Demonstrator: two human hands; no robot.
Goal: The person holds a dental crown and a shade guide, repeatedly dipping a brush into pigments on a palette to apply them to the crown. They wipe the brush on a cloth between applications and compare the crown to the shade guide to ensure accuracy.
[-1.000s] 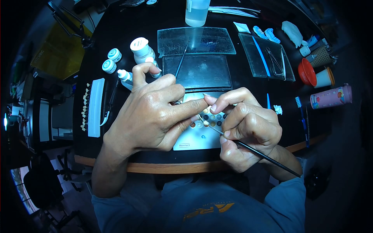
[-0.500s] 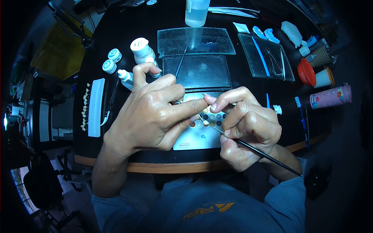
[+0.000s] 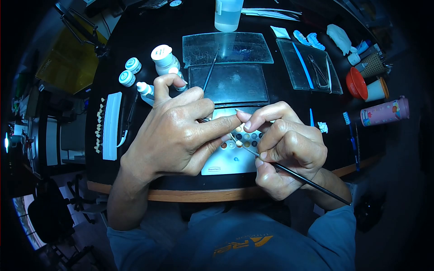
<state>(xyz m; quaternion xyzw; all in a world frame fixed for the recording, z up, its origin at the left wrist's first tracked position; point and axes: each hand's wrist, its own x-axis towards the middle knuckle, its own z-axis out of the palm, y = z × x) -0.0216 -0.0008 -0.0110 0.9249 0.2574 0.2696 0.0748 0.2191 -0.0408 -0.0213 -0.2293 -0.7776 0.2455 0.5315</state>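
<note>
My right hand (image 3: 294,149) is closed round a slim brush (image 3: 312,183) with a dark handle. The brush slants up to the left, its tip right at the thumb and index finger of my left hand (image 3: 181,126). Those two left fingers are pinched together, and a sliver of something dark and shiny shows between the knuckles; I cannot tell what they hold. The index fingertips of both hands meet. Under the hands lies a white palette (image 3: 226,167) with several small wells of coloured material, partly covered by the fingers.
Left stand white jars (image 3: 133,65), a dropper bottle (image 3: 145,90) and a white strip (image 3: 112,126) beside tooth-shaped pieces. Behind are glass slabs (image 3: 244,47), another brush (image 3: 210,72) and a liquid-filled cup (image 3: 227,18). Right: a red bowl (image 3: 356,83), a pink bottle (image 3: 384,112) and a toothbrush (image 3: 350,131).
Almost nothing differs. Both hands keep the same pose, the brush tip staying at the left fingertips.
</note>
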